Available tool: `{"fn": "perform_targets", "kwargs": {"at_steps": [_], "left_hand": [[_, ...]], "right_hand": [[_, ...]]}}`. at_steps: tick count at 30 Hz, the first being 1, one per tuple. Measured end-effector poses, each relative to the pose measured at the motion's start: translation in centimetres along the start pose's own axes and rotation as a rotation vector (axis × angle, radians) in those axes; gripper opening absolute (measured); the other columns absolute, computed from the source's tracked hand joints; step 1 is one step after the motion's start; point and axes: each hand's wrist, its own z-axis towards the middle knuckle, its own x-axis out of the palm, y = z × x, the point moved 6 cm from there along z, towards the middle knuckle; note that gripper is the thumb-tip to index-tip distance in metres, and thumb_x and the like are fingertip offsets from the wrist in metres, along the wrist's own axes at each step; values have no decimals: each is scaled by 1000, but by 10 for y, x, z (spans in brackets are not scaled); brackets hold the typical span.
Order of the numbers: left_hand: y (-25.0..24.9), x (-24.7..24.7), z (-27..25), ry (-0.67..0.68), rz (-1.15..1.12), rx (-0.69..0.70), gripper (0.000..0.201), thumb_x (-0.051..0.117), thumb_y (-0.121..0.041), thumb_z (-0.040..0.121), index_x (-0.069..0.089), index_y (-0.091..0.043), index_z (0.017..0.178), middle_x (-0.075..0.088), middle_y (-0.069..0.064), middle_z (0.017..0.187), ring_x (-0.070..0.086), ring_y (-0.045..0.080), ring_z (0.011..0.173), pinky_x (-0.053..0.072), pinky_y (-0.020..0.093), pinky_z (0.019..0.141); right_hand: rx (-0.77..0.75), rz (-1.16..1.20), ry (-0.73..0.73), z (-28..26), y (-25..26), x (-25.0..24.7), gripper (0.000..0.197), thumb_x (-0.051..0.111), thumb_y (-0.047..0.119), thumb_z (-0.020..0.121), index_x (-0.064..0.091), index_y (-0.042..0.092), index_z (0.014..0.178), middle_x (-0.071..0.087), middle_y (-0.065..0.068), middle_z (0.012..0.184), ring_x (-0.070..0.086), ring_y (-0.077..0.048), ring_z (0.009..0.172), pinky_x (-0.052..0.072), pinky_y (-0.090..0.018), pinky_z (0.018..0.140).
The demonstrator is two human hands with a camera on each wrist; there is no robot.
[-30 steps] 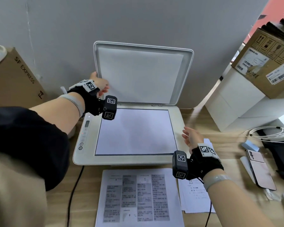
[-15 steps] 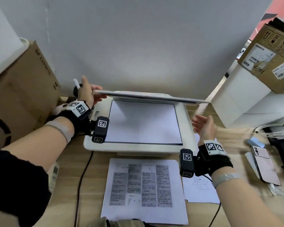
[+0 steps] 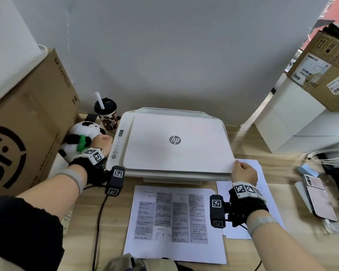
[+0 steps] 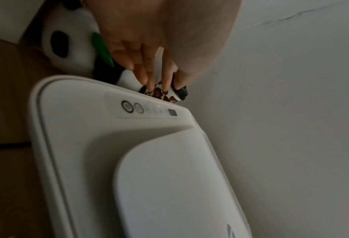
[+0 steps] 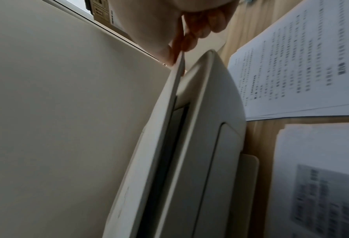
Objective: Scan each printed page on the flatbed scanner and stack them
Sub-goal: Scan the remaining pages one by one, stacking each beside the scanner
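The scanner [image 3: 170,145] sits on the wooden bench [image 3: 282,173] against a grey wall, its lid [image 3: 176,147] almost down. In the right wrist view a thin gap shows between the lid's front right corner and the scanner body, with a dark strip of glass edge under it.

The right hand [image 3: 244,173] pinches that front right corner of the lid: the thumb lies on top and the fingers [image 5: 189,41] curl beneath the edge, so the grip is narrow and holds the lid.

The left hand [image 3: 99,142] hangs beside the scanner's left edge, close to the control panel [image 4: 149,109]. Its fingers [image 4: 147,70] point down, loosely extended, and hold nothing; the grip is relaxed and open. Whether they touch the scanner cannot be told.

A printed page [image 3: 174,222] lies flat on the bench just in front of the scanner. A second pile of pages [image 3: 262,216] lies to its right, partly under the right wrist.

Left of the scanner stand a panda toy [image 3: 80,137], a patterned cup [image 3: 107,116] with a straw, and a cardboard box [image 3: 27,124]. A phone [image 3: 319,198] lies at the right.
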Motion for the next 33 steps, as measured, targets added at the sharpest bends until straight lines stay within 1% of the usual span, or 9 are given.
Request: {"fn": "perform_targets", "kwargs": {"at_steps": [4,7,12,15,18,20,24,28,33], "left_hand": [[7,16,-4,78,83,-80,27,45,-21,96,65,-3,96,56,14,91,50,27,84,35,27,69],[9,26,0,114,87,-141,38,41,-27,98,60,3,85,55,17,80,50,29,70,34,26,54],[10,33,7,128,133,-194,51,38,-33,99,60,12,110,64,26,102,60,37,92,40,30,69],[5,31,8,137,179,-209,31,38,-24,101,53,3,99,61,23,104,57,34,101,36,25,59],[8,27,2,93,61,-213,29,42,-22,98,52,-1,82,53,14,73,53,29,78,29,23,50],[13,27,1,43,-5,-203,36,44,-23,96,57,3,76,59,20,79,56,33,82,37,27,59],[19,30,-18,2,21,-173,49,32,-28,99,57,12,115,54,32,123,51,43,113,40,38,90],[29,34,-45,-115,85,-117,47,30,-30,98,53,6,120,51,32,127,48,44,116,36,42,99],[35,37,-68,-226,-6,-72,49,31,-30,100,43,2,134,44,31,134,40,41,125,29,44,105]], "right_hand": [[-19,-5,-64,12,-8,1,29,44,21,86,71,16,96,64,-14,102,57,-34,96,43,-31,72],[33,-4,-10,15,-13,4,22,42,23,88,64,18,93,59,-11,91,52,-31,96,37,-30,76],[73,10,78,18,-26,13,15,42,19,89,44,18,74,37,-2,65,32,-23,79,27,-30,61],[66,31,89,20,-26,17,10,42,21,93,49,16,86,48,-8,82,40,-25,81,32,-29,73],[62,32,109,14,-23,20,23,38,21,95,58,10,101,55,-12,100,50,-30,93,35,-32,84],[63,43,109,9,-22,20,35,35,21,98,58,5,119,58,-15,117,52,-34,109,38,-35,94],[54,87,105,5,-28,21,40,33,21,100,51,10,133,53,-11,134,48,-34,121,35,-36,102],[62,220,110,3,-43,24,32,35,25,100,59,18,119,54,-7,109,47,-24,95,36,-30,86],[20,221,85,-4,-45,23,40,33,24,102,49,12,136,53,-13,135,50,-29,116,37,-38,102]]}}
